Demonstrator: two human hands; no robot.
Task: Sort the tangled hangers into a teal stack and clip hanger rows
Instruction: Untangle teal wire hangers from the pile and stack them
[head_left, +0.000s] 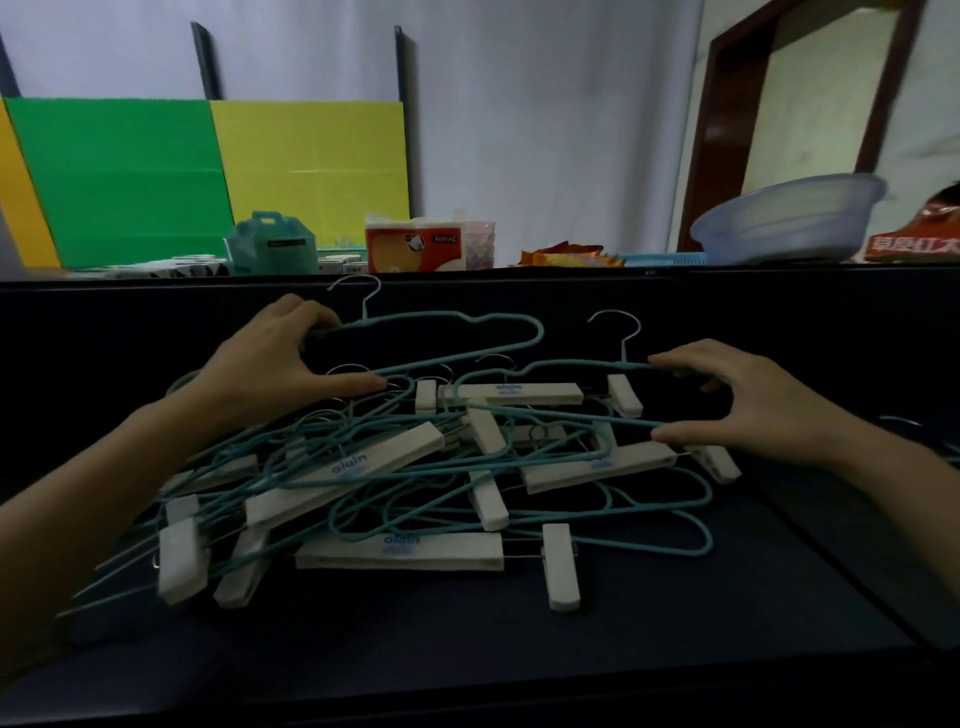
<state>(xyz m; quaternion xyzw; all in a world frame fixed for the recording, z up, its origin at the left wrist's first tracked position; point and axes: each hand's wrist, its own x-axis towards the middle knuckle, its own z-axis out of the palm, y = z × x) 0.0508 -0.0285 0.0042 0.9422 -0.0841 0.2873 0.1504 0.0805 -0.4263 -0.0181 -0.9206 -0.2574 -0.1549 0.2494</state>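
Across the dark table (467, 649) in front of the person lies a tangled pile of hangers (395, 467), teal wire ones laced through white clip hangers (400, 553) with blue lettering on their bars; the heap sits at the middle of the table, between the two forearms, with clips sticking out at all angles.

At the far left of the pile the left hand (291, 364) has its fingers curled over the upper wire of a raised teal hanger (537, 332), thumb stretched out underneath towards the heap; that hanger tilts up above the others, its metal hook pointing at the back edge of the table.

On the right, the right hand (743, 400) is half closed round a second teal hanger (550, 366); its fingers hook over the shoulder just beside the metal hook, and the thumb presses at the lower bar, close against a white clip hanger beneath; whether the thumb also touches that white bar I cannot tell.

Behind the table stand green and yellow panels (208, 171), a teal box (272, 241), a tissue pack (413, 249) and a pale blue basin (784, 223).
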